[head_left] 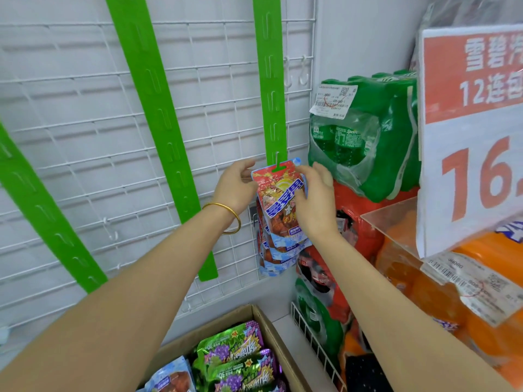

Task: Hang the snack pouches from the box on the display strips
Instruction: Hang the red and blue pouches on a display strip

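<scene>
A red-and-blue snack pouch sits with its top hole over a tab of the right green display strip. My left hand pinches its upper left corner; my right hand grips its right edge. Several matching pouches hang lower on the same strip. The middle green strip and the left green strip carry nothing. The cardboard box on the floor below holds green-purple pouches and a red-blue pouch.
A white wire grid panel backs the strips, with small white hooks. Shrink-wrapped green soda bottles, red and orange packs and a large price sign stand close on the right.
</scene>
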